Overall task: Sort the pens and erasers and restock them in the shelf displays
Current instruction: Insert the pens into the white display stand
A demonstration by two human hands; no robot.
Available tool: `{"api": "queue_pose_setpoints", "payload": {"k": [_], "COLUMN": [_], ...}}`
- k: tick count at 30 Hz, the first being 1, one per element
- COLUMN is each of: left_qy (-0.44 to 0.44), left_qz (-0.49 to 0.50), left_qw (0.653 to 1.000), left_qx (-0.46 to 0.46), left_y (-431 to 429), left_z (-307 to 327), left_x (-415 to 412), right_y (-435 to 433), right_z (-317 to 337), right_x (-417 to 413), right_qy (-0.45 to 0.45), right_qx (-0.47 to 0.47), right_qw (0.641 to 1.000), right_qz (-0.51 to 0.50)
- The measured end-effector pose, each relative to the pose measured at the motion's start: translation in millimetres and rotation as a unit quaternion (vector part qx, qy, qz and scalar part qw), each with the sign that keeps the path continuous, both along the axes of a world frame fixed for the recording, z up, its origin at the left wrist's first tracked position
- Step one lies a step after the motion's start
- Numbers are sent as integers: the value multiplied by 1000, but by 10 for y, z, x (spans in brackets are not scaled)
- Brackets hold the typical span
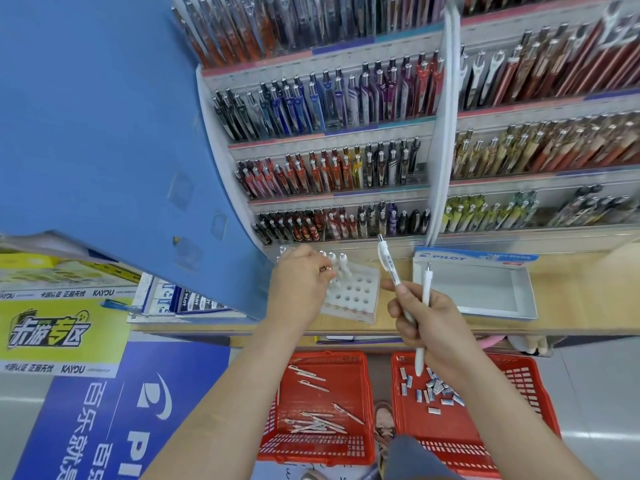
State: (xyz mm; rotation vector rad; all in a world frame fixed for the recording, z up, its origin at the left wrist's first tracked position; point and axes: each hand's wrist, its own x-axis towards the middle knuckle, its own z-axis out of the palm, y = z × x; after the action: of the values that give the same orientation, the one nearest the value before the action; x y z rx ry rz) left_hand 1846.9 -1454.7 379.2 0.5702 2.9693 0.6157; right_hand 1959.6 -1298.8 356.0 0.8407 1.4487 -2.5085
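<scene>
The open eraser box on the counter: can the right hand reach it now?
Probably yes: the box lies just right of the right hand with nothing between them, though that hand holds two white pens.

A long wooden counter ledge [581,296] crosses mid-frame, below tiered white display shelves [332,194] that fill the upper frame. On the ledge, a white plastic block with holes [356,296] stands left of an open white cardboard box [485,292]. Between them the right hand [433,330] holds two white pens [425,296]. In the lower frame a red plastic basket [349,379] of loose pens [318,424] sits left of a second red plastic basket [512,403] of small wrapped erasers [436,389].
</scene>
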Motion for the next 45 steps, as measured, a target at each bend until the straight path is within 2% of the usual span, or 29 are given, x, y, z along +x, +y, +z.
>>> {"api": "queue_pose_setpoints", "payload": {"k": [5,8,9,11,13,14,18,20,23,28,30,33,35,39,45], "left_qy": [-2,-30,-46,-114,-233,-272,-297,-287,-226,-125,-103,-75,-45,-27,-7], "left_qz": [9,27,43,79,93,83,75,106,150,147,123,83,48,6,-20], "left_qw": [998,998,998,982,926,905,895,888,887,933,952,970,982,992,997], "left_qx": [-55,-45,-11,124,282,317,325,344,372,303,261,216,177,125,79], "left_y": [42,53,61,82,99,98,38,-12,-112,-166,-90,40,107,202,259], "left_z": [-25,54,111,276,464,540,633,635,649,578,541,458,390,244,37], "left_x": [-30,-21,3,57,118,142,161,155,101,-5,6,6,-2,-18,-57], "right_y": [-13,-8,-3,5,2,0,-22,-31,-7,94,110,129,141,178,202], "right_z": [19,87,111,149,169,176,187,173,131,89,89,61,22,21,30], "right_x": [13,24,24,19,7,0,-18,-32,-55,-40,-11,11,18,41,96], "right_qy": [6,12,13,14,20,26,35,16,-25,-35,-20,-38,-49,-47,-29], "right_qx": [16,5,3,4,6,5,1,1,-34,-41,-33,41,40,-29,3], "right_qw": [999,998,996,993,989,987,982,988,997,998,999,998,998,998,1000], "right_qz": [33,67,83,116,143,156,183,150,60,-33,-30,1,-13,-37,0]}}
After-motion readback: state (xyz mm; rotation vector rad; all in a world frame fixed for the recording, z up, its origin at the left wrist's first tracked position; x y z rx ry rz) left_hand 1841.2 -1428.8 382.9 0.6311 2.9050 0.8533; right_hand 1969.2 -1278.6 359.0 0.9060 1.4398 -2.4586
